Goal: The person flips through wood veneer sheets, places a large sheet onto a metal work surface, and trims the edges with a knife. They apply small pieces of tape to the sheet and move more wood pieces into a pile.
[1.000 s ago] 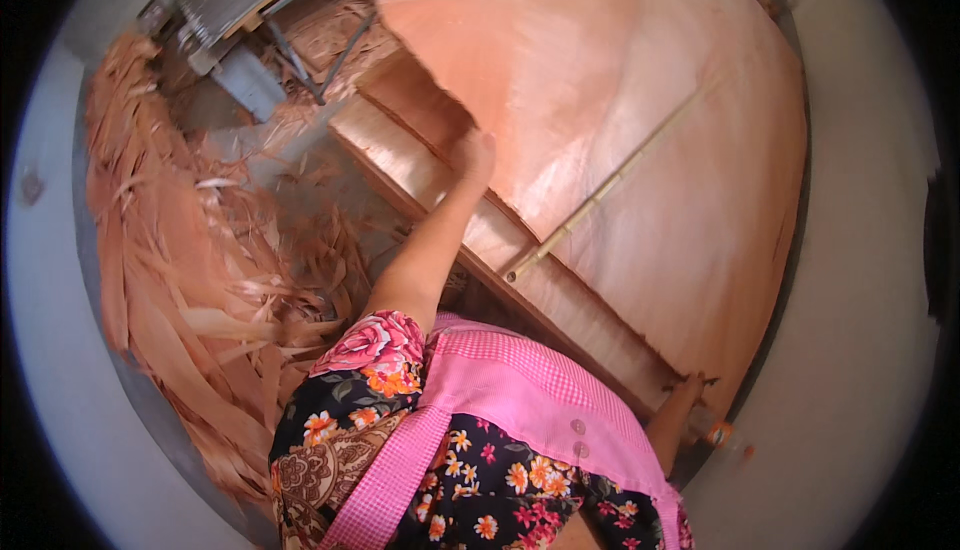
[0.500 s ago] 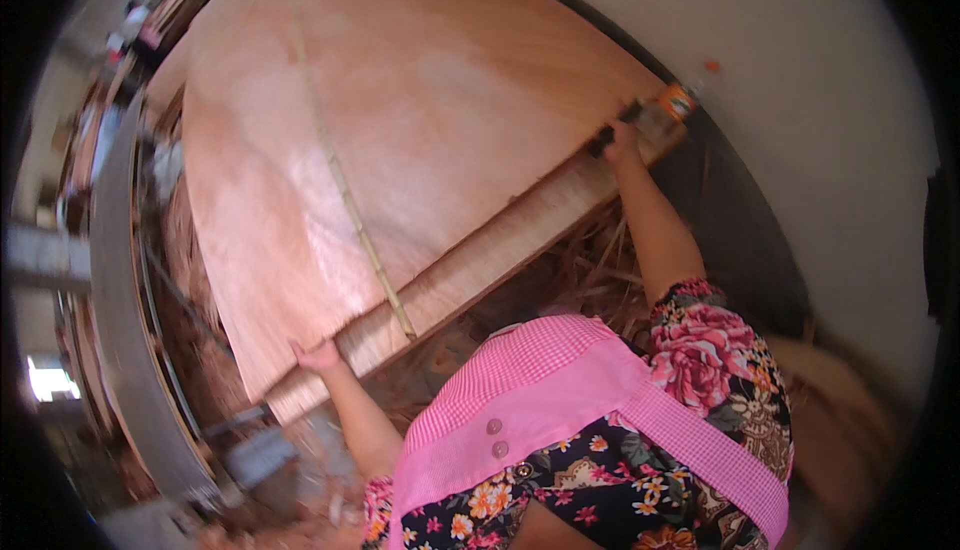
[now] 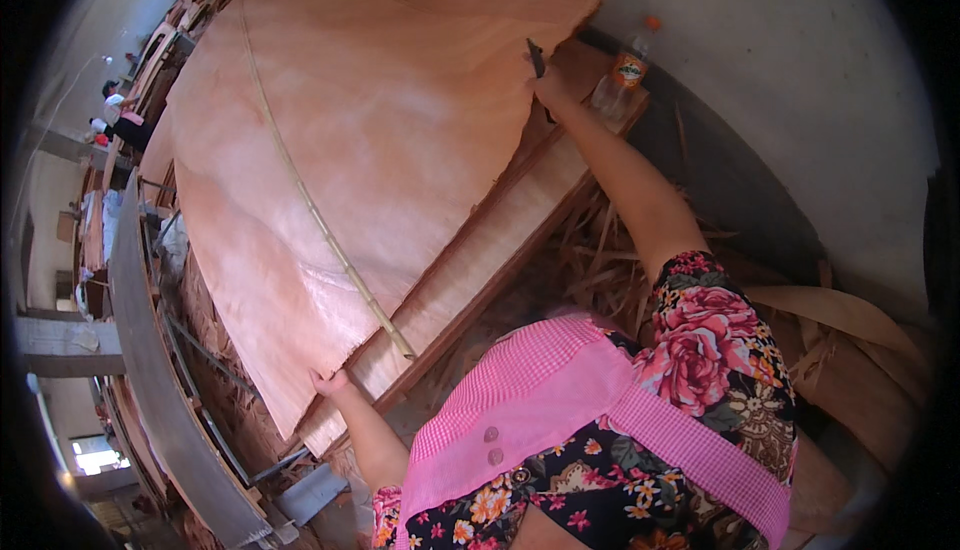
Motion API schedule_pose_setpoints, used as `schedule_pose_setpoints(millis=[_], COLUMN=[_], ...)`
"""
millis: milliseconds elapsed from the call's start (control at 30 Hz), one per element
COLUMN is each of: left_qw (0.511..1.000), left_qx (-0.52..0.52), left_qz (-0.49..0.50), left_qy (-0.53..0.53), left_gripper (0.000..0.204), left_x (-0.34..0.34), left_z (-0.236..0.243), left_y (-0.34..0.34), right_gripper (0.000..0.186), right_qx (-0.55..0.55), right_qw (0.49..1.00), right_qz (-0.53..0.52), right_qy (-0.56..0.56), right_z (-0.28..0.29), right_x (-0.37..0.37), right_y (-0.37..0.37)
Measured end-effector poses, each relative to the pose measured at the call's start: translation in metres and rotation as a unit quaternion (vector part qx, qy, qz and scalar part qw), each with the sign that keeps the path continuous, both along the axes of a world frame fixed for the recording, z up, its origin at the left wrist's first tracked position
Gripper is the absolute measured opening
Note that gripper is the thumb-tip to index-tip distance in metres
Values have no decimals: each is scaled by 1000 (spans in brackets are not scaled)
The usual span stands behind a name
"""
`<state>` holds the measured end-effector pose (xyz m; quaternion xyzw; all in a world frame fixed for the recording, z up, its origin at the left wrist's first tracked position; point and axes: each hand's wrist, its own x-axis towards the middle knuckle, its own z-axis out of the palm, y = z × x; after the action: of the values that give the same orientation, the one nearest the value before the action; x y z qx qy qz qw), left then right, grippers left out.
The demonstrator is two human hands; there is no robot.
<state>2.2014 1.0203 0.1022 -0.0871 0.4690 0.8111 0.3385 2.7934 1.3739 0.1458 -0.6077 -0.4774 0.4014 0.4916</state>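
Note:
A large, thin sheet of reddish-brown wood veneer [image 3: 380,120] covers a stack of pale wood sheets [image 3: 480,275]. My left hand [image 3: 330,383] pinches its near left corner, thumb on top. At the right edge, my right hand [image 3: 560,87] grips the veneer and also holds a dark slim tool [image 3: 537,58], whose kind I cannot make out. The veneer's right edge is raised and wavy there, baring a strip of the stack. A thin bamboo stick [image 3: 325,230] lies lengthwise across the veneer, its near end over the bared strip.
A clear plastic bottle [image 3: 622,78] with orange cap stands on the stack's right end, near my right forearm. Wood shavings [image 3: 600,260] litter the floor. A long grey board [image 3: 165,370] runs along the left. A co-worker [image 3: 125,115] is at the far left.
My right hand has moved away from me and left, raising the veneer's right edge. My left hand keeps its hold on the near corner. The view has turned slightly.

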Motion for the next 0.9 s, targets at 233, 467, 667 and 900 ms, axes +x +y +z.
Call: schedule_pose_setpoints(millis=[233, 467, 667, 900], left_qw=[997, 994, 995, 991], left_qx=[-35, -74, -58, 27], left_qz=[-46, -56, -66, -111], left_qy=[-41, -51, -47, -73], left_gripper=[36, 31, 30, 32], left_x=[-10, -20, -22, -39], left_z=[10, -23, -45, -52], left_y=[6, -10, -7, -8], right_gripper=[40, 42, 15, 52], right_qx=[24, 79, 165, 380], right_qw=[995, 997, 984, 911], right_qz=[-47, -24, 25, -29], right_qy=[-80, 9, 60, 160], right_z=[48, 149, 226, 297], right_x=[8, -54, -96, -110], right_y=[-1, 10, 20, 26])
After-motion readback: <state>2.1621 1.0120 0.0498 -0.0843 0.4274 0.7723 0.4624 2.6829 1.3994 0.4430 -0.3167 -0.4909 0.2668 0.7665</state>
